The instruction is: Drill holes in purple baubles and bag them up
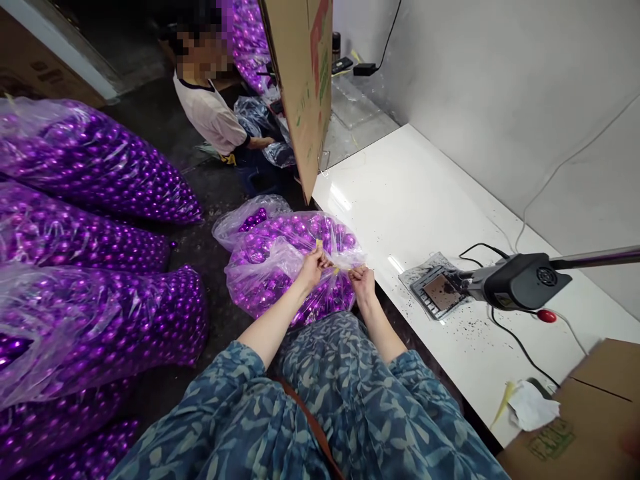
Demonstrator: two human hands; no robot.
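Between my knees and the table edge stands a clear plastic bag (260,287) full of shiny purple balls. A thin yellow tie (336,270) crosses the gathered top of the bag. My left hand (313,265) is closed on one part of the tie, and a yellow end sticks up above its fingers. Opposite it, my right hand (363,279) pinches the other side of the tie, near the white table. Whether the tie passes fully around the bag's neck is too small to tell.
Several big bags of purple balls (100,320) fill the left side. On the white table (400,180) are a heat-gun-like tool (515,280), a dark-specked pad (440,290) and white paper (533,405). A cardboard panel (300,87) stands before a seated person (210,113). A carton (590,413) is lower right.
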